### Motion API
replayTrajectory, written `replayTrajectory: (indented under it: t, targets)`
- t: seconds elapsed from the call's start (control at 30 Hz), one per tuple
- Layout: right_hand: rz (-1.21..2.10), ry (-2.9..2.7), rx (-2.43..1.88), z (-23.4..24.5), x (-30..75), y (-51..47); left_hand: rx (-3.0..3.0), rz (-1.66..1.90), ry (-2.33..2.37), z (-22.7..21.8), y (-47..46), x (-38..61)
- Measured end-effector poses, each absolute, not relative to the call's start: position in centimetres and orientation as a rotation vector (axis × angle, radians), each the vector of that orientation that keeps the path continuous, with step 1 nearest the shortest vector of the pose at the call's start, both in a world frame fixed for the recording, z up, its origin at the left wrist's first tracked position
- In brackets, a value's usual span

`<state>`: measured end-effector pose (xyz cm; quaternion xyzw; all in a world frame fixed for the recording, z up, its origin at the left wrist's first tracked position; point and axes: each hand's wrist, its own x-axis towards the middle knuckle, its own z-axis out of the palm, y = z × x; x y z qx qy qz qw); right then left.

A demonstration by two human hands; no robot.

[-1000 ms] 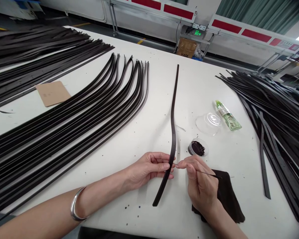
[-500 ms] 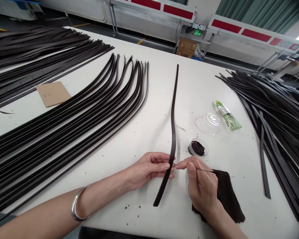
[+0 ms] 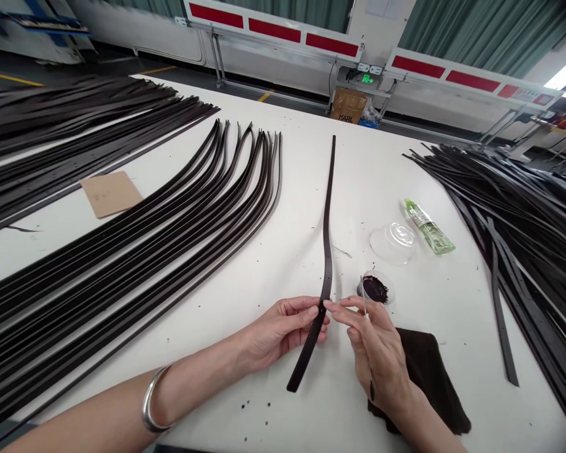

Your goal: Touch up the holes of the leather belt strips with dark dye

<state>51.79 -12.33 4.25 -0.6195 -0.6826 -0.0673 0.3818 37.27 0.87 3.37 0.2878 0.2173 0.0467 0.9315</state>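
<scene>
My left hand [image 3: 280, 327] pinches a long, narrow black strap [image 3: 327, 251] near its lower end, thumb on the face and fingers behind. Small holes dot the strap, whose far end stretches away over the table. My right hand [image 3: 382, 352] has a fingertip touching the strap's edge beside the left thumb. A thin stick-like tool [image 3: 363, 292] is held in this same hand, its tip pointing up and away; the palm hides its middle. Just beyond the right fingers sits a small clear cup [image 3: 389, 288] with dark paste in it. Under the right wrist lies a folded black cloth [image 3: 431, 384].
A clear lid [image 3: 391, 244] and a green tube [image 3: 431, 229] lie beyond the cup. Black straps stand in a curved row [image 3: 170, 251] at left, with more piled [image 3: 523, 233] at right. A brown card [image 3: 110, 194] rests on the white table [image 3: 217, 352].
The tool's tip has swung away from the strap and now points upward. My right fingertip has come onto the strap's edge. The left hand keeps its pinch.
</scene>
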Motion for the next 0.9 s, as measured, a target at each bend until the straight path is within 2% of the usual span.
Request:
replayTrajectory:
  t: [0.43, 0.6, 0.73, 0.9]
  targets:
    - [-0.202, -1.821, -1.511, 3.7, 52.0, -12.3, 0.599, 0.092, 0.42, 2.8, 0.9, 37.2]
    - [-0.263, -1.7, -1.535, 4.9, 52.4, -13.2, 0.582, 0.098, 0.449, 2.9, 0.9, 37.2]
    - [-0.369, -1.381, -1.831, 5.5, 53.2, -17.0, 0.579, 0.096, 0.494, 3.3, 1.0, 37.1]
    - [-0.551, -1.405, -2.222, 1.7, 54.2, -22.8, 0.573, 0.082, 0.499, 3.5, 1.0, 37.0]
